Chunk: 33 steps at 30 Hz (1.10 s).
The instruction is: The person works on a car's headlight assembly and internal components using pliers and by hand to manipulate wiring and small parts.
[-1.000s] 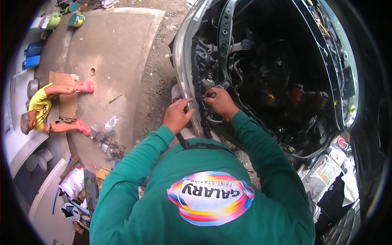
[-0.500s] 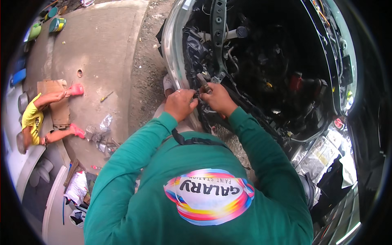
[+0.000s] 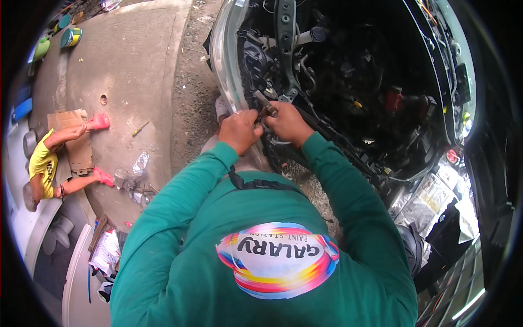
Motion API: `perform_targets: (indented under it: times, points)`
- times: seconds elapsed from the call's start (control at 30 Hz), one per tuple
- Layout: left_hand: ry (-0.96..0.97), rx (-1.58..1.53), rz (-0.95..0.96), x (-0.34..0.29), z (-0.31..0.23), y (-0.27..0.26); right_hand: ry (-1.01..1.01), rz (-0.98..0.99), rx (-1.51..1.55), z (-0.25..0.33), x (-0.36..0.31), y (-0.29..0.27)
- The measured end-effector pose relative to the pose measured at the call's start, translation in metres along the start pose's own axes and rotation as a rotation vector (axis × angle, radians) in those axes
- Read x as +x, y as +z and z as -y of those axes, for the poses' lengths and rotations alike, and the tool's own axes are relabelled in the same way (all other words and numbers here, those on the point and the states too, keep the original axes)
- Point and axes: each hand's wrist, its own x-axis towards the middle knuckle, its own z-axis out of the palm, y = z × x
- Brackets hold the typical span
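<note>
At the open front of a car's engine bay [image 3: 348, 76], both my hands work close together beside the pale edge of the bodywork [image 3: 227, 71]. My right hand [image 3: 290, 125] is closed round a short grey metal tool [image 3: 265, 102], which points up and left; its exact kind is unclear. Just left of it, my left hand [image 3: 238, 132] has its fingers pinched together. Whatever lies between those fingertips is too small or hidden to name. A dark upright metal brace with holes [image 3: 285, 43] stands just beyond my hands.
A person in a yellow top [image 3: 42, 163] sits on cardboard [image 3: 73, 147] at the left. A screwdriver [image 3: 140, 128] and scraps lie on the concrete [image 3: 136, 65]. Paint buckets [image 3: 71, 37] stand far left. Newspaper-like sheets [image 3: 427, 201] lie at the right, near the raised dark panel [image 3: 498, 163].
The metal tool has tilted further left in my right hand. Both hands have shifted slightly farther away, staying close together. The whole view has moved a little.
</note>
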Motion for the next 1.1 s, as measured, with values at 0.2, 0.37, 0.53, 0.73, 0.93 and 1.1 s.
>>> perform_targets:
  times: [0.2,0.37,0.53,0.73,0.93,1.1]
  points:
    - [0.006,-0.035,-0.037,-0.006,0.002,-0.007,0.036,-0.019,-0.002,0.007,0.001,0.001]
    - [0.044,-0.039,-0.077,-0.008,0.009,-0.009,0.016,-0.008,-0.082,0.008,0.002,0.0]
    - [-0.037,-0.093,-0.01,-0.009,0.006,-0.013,0.006,0.017,-0.032,0.004,0.0,-0.002]
    - [-0.054,-0.094,-0.021,-0.009,0.007,-0.012,0.027,-0.003,0.029,0.007,-0.004,0.0]
    - [-0.043,-0.096,-0.063,-0.01,0.008,-0.007,0.018,-0.027,-0.009,0.007,-0.005,0.0]
    - [-0.062,-0.122,-0.052,-0.011,0.005,-0.007,0.04,-0.021,-0.058,0.004,-0.002,0.0]
